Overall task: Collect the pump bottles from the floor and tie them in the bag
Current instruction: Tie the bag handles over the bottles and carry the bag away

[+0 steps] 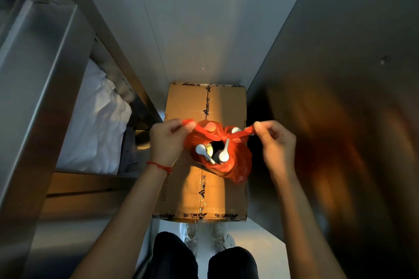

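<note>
We're pulling red bag (229, 158) handles apart, 9 and 3 o'clock, cinching knot. Left hand (166, 140) grip pinching one handle, right hand (275, 140) grip pinching other. Pump bottles (212, 153) inside bag, parked on cardboard box (204, 197) so it's staying upright, we guess.

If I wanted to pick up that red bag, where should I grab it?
Probably at the knot on top of the red bag, coming from above. The two handles meet there, so one grip should lift the whole bag, while the pump heads poke up just below it.
</note>
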`<move>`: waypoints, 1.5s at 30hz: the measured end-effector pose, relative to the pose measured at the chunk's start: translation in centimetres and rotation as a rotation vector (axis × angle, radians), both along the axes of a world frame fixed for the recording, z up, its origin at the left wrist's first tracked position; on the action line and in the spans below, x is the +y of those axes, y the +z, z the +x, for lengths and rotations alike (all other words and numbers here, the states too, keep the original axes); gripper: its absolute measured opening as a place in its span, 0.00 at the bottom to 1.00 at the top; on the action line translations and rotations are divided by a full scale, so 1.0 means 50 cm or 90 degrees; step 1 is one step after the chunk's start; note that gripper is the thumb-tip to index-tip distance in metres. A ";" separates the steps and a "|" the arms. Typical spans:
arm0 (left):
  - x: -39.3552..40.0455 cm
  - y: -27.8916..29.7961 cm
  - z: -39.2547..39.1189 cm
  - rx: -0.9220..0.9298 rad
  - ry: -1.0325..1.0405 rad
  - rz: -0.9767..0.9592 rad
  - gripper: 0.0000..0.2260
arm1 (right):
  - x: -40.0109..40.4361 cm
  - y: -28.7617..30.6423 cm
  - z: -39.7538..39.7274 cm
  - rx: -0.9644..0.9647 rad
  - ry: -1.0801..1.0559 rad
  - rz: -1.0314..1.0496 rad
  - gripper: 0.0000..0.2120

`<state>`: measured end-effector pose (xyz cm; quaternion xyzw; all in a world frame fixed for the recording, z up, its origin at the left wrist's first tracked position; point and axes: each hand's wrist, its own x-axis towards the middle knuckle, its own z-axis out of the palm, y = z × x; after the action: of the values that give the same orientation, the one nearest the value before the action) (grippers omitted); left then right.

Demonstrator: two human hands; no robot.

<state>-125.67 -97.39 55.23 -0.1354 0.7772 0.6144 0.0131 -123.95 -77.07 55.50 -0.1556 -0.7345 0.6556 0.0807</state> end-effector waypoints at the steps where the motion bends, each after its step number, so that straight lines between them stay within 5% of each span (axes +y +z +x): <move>1: 0.013 0.013 -0.012 0.024 -0.036 -0.027 0.06 | -0.013 0.012 -0.009 0.017 0.042 0.032 0.12; 6: 0.089 0.054 -0.053 0.084 -0.211 -0.013 0.06 | -0.054 0.032 -0.034 0.079 0.134 0.118 0.06; 12: 0.095 0.032 -0.064 -0.003 -0.237 0.125 0.07 | -0.053 0.034 -0.049 0.092 0.099 0.123 0.01; 19: 0.093 0.035 -0.060 -0.032 -0.289 0.139 0.11 | -0.054 0.029 -0.055 0.078 0.076 0.086 0.03; 31: 0.094 0.034 -0.066 0.026 -0.144 0.068 0.07 | -0.048 -0.012 -0.040 -0.056 0.177 -0.077 0.15; 39: 0.091 0.047 -0.065 0.065 -0.168 0.021 0.07 | -0.060 -0.009 -0.055 -0.067 0.257 -0.027 0.08; 45: 0.078 0.069 -0.062 0.051 -0.143 0.110 0.08 | -0.074 0.021 -0.045 -0.070 0.237 -0.100 0.06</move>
<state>-128.76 -93.50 58.66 -0.0213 0.7316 0.6785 0.0624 -126.21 -80.78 56.58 -0.0582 -0.7004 0.7050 -0.0946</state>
